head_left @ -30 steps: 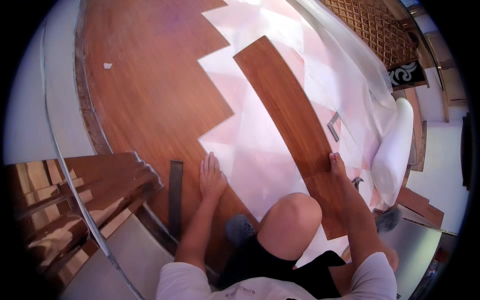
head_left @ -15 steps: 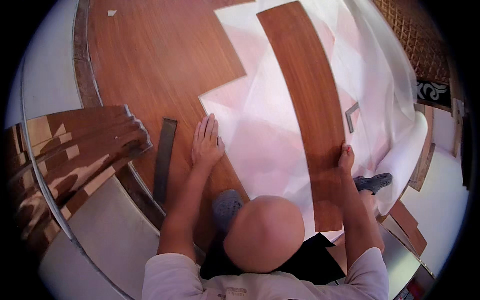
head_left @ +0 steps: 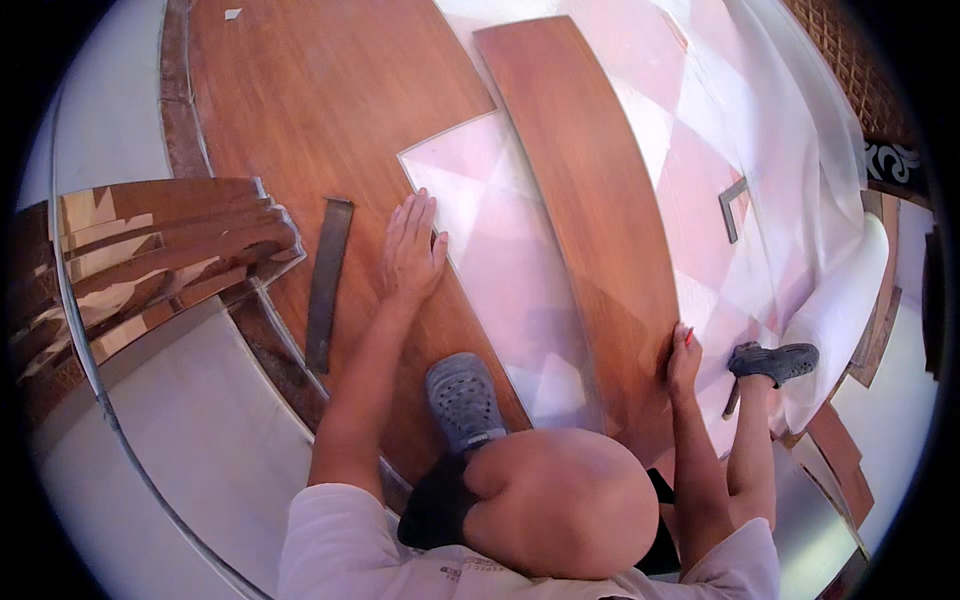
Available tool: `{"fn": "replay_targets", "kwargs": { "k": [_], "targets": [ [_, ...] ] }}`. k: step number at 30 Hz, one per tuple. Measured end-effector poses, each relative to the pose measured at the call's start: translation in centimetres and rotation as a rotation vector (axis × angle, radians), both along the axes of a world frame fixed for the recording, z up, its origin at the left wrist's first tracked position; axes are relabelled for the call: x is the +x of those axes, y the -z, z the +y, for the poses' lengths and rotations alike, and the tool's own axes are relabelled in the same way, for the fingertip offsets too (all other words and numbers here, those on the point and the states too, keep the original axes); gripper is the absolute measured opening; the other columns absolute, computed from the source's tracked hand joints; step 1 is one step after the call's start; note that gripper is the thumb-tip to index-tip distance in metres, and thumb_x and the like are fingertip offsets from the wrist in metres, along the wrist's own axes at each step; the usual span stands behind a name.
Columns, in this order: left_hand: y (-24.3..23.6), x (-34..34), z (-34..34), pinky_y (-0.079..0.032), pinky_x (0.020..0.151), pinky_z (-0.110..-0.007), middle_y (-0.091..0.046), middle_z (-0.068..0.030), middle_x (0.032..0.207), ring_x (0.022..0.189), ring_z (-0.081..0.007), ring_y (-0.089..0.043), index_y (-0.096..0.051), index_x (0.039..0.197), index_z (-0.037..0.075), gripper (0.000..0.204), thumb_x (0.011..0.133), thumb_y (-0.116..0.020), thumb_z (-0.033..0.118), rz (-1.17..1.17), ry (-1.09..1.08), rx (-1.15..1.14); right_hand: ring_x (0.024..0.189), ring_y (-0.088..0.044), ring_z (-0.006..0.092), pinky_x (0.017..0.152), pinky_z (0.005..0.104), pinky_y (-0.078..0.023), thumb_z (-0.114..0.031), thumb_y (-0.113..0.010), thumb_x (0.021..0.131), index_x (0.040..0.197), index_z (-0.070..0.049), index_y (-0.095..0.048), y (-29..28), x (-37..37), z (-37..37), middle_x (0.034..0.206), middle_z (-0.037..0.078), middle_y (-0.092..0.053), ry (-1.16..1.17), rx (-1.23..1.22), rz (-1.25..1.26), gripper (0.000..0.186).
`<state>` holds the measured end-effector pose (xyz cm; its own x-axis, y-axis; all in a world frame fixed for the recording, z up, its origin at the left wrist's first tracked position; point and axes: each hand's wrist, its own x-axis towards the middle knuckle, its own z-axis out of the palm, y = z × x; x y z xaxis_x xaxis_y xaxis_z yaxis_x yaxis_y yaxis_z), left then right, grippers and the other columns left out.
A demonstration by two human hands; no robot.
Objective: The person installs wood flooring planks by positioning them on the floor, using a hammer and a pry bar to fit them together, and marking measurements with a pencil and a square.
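A long brown flooring plank [head_left: 590, 210] lies loose over the pink and white sheet [head_left: 500, 220]. My right hand [head_left: 684, 365] is closed on its right edge near the close end; something small and red shows at those fingers, too small to name. My left hand [head_left: 412, 250] rests flat, fingers stretched, on the laid brown floor planks [head_left: 320, 90] close to their stepped edge. The loose plank's far left side comes up against a corner of the laid planks; nearer to me, a strip of sheet shows between them. My knee hides part of the plank's near end.
A dark flat bar [head_left: 328, 285] lies left of my left forearm. Right of the plank is a small L-shaped square [head_left: 735, 210]. A white roll [head_left: 840, 300] lies at the right, beside my dark clog [head_left: 785, 362]. Brown boards [head_left: 170, 240] are at the left.
The loose plank has come left, closer to the laid planks, with my right hand still on its edge. My left hand stays flat on the floor. My knee has shifted right in the picture.
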<state>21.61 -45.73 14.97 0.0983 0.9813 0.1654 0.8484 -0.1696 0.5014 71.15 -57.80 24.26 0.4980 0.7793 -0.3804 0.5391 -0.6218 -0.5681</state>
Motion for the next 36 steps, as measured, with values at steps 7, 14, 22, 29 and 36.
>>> {"fn": "replay_targets", "kwargs": {
  "k": [7,14,22,29,36],
  "targets": [
    [-0.5,4.4,0.8,-0.048,0.096,-0.047,-0.066,-0.0182,0.116,0.113,-0.0324,-0.06,-0.06,0.129,0.005,0.038,0.098,-0.061,0.025,-0.458,-0.392,-0.251,0.081,-0.044,0.0086,0.071,0.0276,-0.04,-0.038,-0.051,0.107,0.084,-0.005,-0.056,1.5,-1.9,-8.9,0.084,-0.004,-0.051,0.084,-0.039,0.2,0.04],
    [-1.6,7.2,-0.1,-0.048,0.043,-0.032,-0.056,-0.008,0.064,0.047,-0.0169,-0.058,-0.057,0.092,0.002,0.037,0.107,-0.048,0.034,-1.132,-0.696,-0.724,0.078,-0.044,0.0131,0.07,0.0325,-0.043,-0.042,-0.046,0.108,0.083,-0.002,-0.055,1.6,-1.7,-11.9,0.078,0.0,-0.05,-0.094,-0.248,0.186,0.048],
    [-1.4,6.7,-4.4,-0.049,0.044,-0.035,-0.058,-0.0097,0.055,0.045,-0.019,-0.061,-0.059,0.088,0.002,0.037,0.105,-0.05,0.032,-0.912,-0.738,-0.795,0.072,-0.048,0.0276,0.07,0.0435,-0.044,-0.046,-0.037,0.109,0.084,0.004,-0.052,1.5,-3.1,-15.5,0.073,0.022,-0.051,-0.245,-0.312,0.017,0.058],
    [-1.5,6.1,-4.7,-0.049,0.041,-0.032,-0.055,-0.007,0.059,0.046,-0.0168,-0.06,-0.055,0.082,0.003,0.038,0.106,-0.052,0.033,-0.822,-0.695,-0.823,0.073,-0.048,0.0265,0.069,0.0435,-0.043,-0.047,-0.037,0.109,0.084,0.004,-0.052,1.3,-4.1,-15.6,0.072,0.018,-0.051,-0.249,-0.336,0.068,0.058],
    [-1.9,6.0,-4.6,-0.047,0.038,-0.031,-0.054,-0.0064,0.058,0.046,-0.0164,-0.061,-0.052,0.08,0.003,0.039,0.106,-0.053,0.032,-0.843,-0.691,-0.828,0.071,-0.043,0.0227,0.065,0.042,-0.041,-0.044,-0.038,0.109,0.082,0.003,-0.05,2.4,-2.5,-16.7,0.07,0.014,-0.045,-0.221,-0.364,0.133,0.055]
  ]
}}
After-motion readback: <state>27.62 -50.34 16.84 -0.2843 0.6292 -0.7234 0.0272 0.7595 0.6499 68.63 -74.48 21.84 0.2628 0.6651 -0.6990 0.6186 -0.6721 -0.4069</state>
